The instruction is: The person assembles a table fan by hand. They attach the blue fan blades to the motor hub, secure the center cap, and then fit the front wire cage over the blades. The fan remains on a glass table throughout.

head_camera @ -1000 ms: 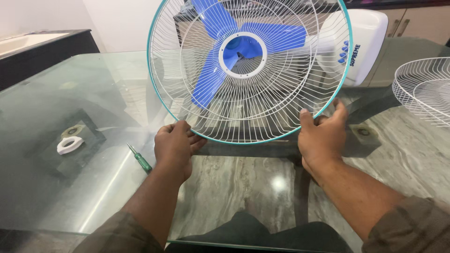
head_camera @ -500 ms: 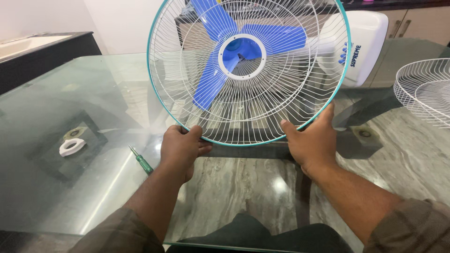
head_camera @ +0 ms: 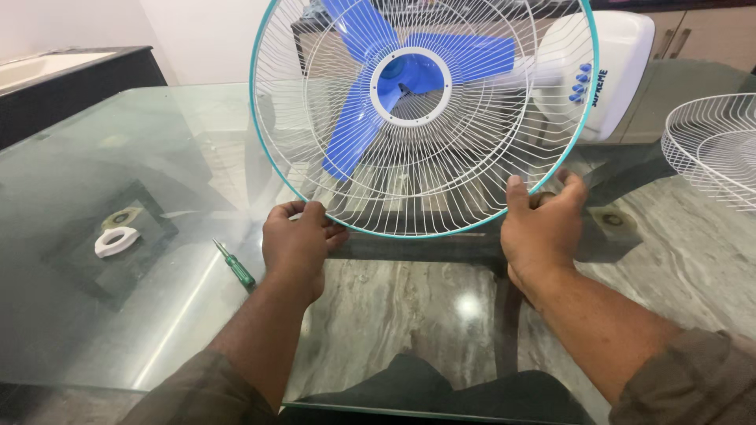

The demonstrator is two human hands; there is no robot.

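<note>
- Left hand (head_camera: 297, 242) is clamped on the lower left of the fan guard (head_camera: 423, 110), fingers (head_camera: 311, 214) curled over the teal rim, thumb tucked along the underside.
- Right hand (head_camera: 543, 228) grips the lower right of the same rim, thumb pressed flat on the front wires, the other fingers wrapped round behind.
- The guard stands upright between the two hands, bottom edge just above the glass table (head_camera: 126, 315), its round face turned toward the camera.
- Behind the wires, above and between the fingers, sit the blue blades (head_camera: 354, 126) and a blue hub ringed in white.
- Up beyond the right fingertips, the white fan body (head_camera: 618, 71) with its row of blue buttons shows past the rim.
- Further right of the right hand, well apart, a second white wire guard (head_camera: 713, 145) lies flat on the table.
- Just left of the left wrist, a green-handled screwdriver (head_camera: 236, 266) lies on the glass, near but not touched.
- Further left again, a small white plastic ring (head_camera: 116, 240) rests on the table.
</note>
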